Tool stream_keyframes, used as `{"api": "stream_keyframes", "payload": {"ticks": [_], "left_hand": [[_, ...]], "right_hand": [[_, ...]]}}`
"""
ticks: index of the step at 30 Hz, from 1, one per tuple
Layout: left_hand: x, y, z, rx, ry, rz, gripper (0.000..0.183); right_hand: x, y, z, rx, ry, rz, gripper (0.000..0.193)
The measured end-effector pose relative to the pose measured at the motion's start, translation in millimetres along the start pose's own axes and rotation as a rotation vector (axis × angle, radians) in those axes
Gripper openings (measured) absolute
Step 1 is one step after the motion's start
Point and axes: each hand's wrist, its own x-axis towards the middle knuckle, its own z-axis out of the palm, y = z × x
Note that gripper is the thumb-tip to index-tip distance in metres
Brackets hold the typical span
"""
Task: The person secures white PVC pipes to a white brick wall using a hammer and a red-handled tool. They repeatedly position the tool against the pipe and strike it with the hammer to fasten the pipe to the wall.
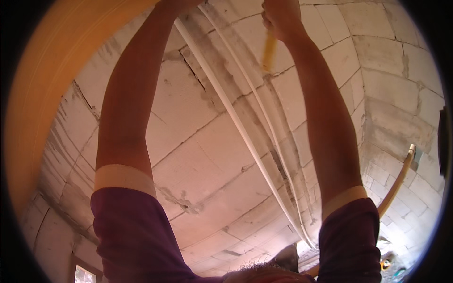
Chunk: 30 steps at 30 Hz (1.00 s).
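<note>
Both my arms are raised against a wall of pale blocks [198,165]. My right hand [284,20] is closed round the yellow handle [269,52] of a tool; its working end is out of view, so I cannot tell its kind. At the top edge, my left hand [181,4] is cut off, its fingers hidden. It is beside the upper end of a white pipe [231,108]. A second, thinner white pipe [259,101] runs close to the first, over a groove cut in the blocks.
A broad orange-brown surface [52,70] curves along the left. At right, a tan pole or pipe with a pale tip [398,181] slants up near the adjoining block wall [391,85]. A window [85,274] shows low left. Small blurred objects [387,263] lie low right.
</note>
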Motion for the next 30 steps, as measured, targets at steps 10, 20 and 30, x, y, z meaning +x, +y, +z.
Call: {"api": "stream_keyframes", "payload": {"ticks": [10, 20, 30], "left_hand": [[4, 15, -4, 0.165, -0.234, -0.084, 0.030], [-16, 16, 34, 0.096, -0.157, 0.154, 0.037], [-76, 58, -104, -0.336, 0.419, -0.141, 0.042]], "right_hand": [[17, 4, -9, -0.054, -0.212, 0.242, 0.017], [-53, -44, -95, -0.035, -0.128, 0.270, 0.007], [-133, -73, -202, -0.209, -0.027, 0.237, 0.023]]}}
